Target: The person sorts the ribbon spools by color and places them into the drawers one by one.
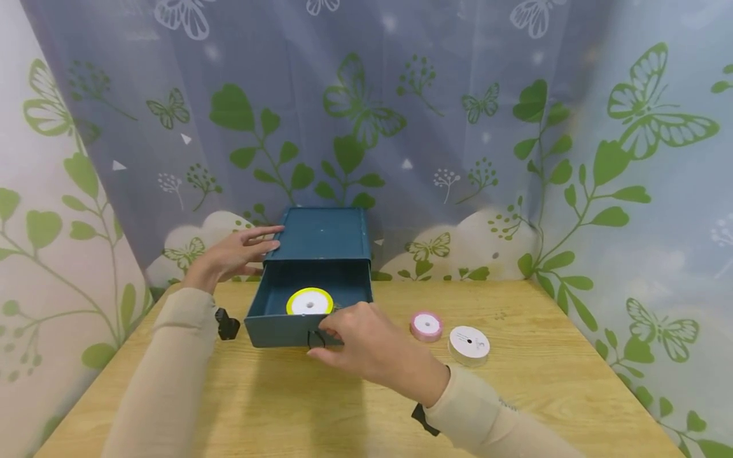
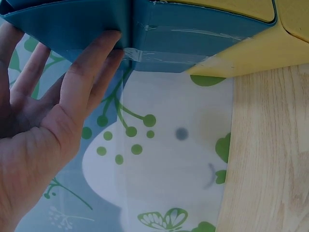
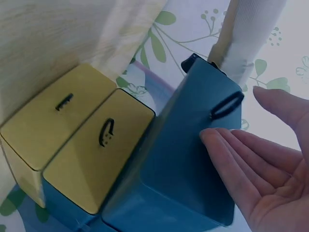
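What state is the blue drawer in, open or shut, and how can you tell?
Open: the blue drawer juts forward from its case, and a yellow-rimmed spool shows inside it.

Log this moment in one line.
left grip touching blue box; right grip beside drawer loop; drawer open, yellow-rimmed spool inside; pink spool, white spool on table
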Tool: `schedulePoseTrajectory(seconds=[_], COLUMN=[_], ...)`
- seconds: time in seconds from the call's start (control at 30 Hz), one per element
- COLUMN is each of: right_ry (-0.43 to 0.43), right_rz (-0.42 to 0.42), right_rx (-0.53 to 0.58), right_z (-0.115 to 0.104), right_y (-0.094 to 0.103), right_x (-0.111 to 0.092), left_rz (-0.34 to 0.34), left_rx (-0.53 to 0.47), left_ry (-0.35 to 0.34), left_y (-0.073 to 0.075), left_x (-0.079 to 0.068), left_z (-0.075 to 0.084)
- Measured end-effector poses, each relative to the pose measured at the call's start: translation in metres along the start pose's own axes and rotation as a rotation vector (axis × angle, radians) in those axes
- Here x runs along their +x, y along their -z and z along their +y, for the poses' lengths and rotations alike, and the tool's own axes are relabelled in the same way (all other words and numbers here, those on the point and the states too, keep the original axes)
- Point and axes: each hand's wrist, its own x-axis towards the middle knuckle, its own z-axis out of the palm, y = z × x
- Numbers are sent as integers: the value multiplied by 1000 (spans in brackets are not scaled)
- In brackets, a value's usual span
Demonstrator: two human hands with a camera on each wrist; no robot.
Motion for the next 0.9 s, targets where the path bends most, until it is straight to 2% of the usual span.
schedulePoseTrajectory(seconds=[0.5,0.9], right_ry=[-74,-148], right_rz=[42,64], right_rx=[32,94], right_z=[-2,0], right_y=[-19,-25], right_x=[-2,-9], left_rz=[17,19], left_rx=[-40,-28], left_ry=[27,5], left_y=[1,1], left_x=[5,7], left_z=[-4,-7])
